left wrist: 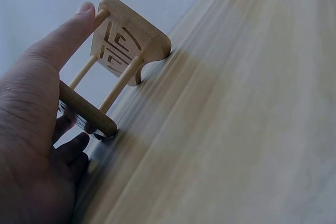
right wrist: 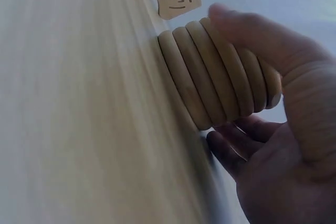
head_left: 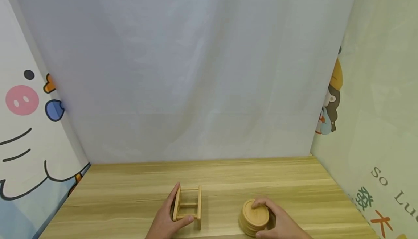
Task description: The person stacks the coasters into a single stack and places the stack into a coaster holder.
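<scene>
My left hand (head_left: 166,221) grips a small wooden coaster holder (head_left: 199,203), thumb along its near rod and fingers behind its left side panel. In the left wrist view the holder's far end panel (left wrist: 126,40) has cut-out line patterns, and thin rods join it to the near panel. To the right, my right hand (head_left: 281,221) holds a stack of round wooden coasters (head_left: 255,213), with one finger over the top disc. Several thick discs with rounded edges show in the stack (right wrist: 210,72) in the right wrist view. The holder has no coasters between its panels.
Both things stand near the front edge of a wood-grain table (head_left: 137,181). A pale cloth (head_left: 202,68) hangs behind the table. Printed panels stand at the sides, a cartoon one (head_left: 32,123) on the left and a pale green one (head_left: 375,104) on the right.
</scene>
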`<state>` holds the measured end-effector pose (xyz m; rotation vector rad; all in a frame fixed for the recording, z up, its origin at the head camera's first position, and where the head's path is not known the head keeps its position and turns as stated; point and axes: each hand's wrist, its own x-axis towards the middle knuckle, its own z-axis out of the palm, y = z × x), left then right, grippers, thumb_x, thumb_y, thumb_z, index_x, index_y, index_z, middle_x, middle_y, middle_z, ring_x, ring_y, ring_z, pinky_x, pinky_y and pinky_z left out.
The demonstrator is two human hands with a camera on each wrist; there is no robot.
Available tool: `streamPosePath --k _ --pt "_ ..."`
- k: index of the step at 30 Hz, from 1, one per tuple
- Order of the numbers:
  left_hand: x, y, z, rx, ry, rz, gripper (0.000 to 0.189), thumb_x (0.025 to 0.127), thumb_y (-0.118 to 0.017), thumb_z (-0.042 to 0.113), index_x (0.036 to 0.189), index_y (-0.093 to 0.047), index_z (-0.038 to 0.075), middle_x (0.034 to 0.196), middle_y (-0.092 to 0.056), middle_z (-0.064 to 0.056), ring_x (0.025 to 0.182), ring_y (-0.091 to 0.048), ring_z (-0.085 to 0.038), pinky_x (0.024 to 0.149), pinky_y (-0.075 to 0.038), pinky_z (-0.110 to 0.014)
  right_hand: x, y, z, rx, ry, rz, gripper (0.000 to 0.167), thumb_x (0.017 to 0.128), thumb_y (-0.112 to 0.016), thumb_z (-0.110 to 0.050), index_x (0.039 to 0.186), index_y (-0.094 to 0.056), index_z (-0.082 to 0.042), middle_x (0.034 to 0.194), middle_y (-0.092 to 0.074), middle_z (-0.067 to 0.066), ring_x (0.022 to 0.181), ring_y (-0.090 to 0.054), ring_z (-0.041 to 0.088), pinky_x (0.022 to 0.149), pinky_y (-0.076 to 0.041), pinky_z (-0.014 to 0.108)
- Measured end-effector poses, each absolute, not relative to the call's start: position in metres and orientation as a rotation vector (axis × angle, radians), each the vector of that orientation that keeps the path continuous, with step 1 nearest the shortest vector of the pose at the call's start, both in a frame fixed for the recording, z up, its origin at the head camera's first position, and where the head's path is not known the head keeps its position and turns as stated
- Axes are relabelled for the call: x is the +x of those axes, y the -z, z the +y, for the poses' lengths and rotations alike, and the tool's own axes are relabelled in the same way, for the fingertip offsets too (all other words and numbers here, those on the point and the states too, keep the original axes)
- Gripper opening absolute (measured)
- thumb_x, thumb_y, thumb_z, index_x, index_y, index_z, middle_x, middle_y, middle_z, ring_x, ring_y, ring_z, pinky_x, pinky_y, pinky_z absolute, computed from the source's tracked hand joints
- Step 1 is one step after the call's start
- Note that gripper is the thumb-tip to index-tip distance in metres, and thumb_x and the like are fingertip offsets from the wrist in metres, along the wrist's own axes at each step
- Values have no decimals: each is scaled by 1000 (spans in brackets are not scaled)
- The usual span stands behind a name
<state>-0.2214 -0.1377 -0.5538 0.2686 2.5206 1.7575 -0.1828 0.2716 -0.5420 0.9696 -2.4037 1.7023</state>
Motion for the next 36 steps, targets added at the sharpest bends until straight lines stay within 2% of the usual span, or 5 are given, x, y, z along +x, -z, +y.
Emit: streamPosePath --k 9,15,25,32,36 --pt "-225 555 -140 432 -1797 2544 83 113 -67 34 179 -22 11 179 -25 -26 160 -27 -60 120 -29 -83 -193 560 273 1176 -1821 -2249 69 91 -89 5 149 -53 -4 148 -57 9 136 -56 13 109 -51 26" --pt "-225 550 -140 402 -1897 2506 70 120 -51 33 178 -20 6 177 -27 -30 156 -36 -59 119 -41 -73 -194 563 273 1176 -1816 -2268 70 91 -88 7 150 -51 -4 149 -55 7 137 -56 13 110 -52 27" --pt "-215 529 -127 335 -1863 2853 66 116 -62 39 172 -38 15 170 -44 -18 153 -45 -50 116 -40 -78 -195 567 274 1175 -1706 -2295 72 90 -91 3 149 -51 -6 149 -54 4 138 -55 11 109 -51 26" --pt "-206 512 -103 788 -1732 3288 70 95 -87 16 159 -58 9 154 -63 -14 140 -62 -38 111 -53 -63 -195 567 274 1183 -1838 -2276 68 93 -87 6 148 -49 -4 149 -54 4 135 -58 12 110 -51 26" --pt "-198 508 -84 1024 -1718 3324 75 88 -91 12 157 -61 16 149 -67 -7 135 -66 -29 104 -60 -53 -194 564 272 1214 -1885 -2249 67 93 -86 9 147 -47 0 149 -54 5 135 -59 14 110 -52 28"
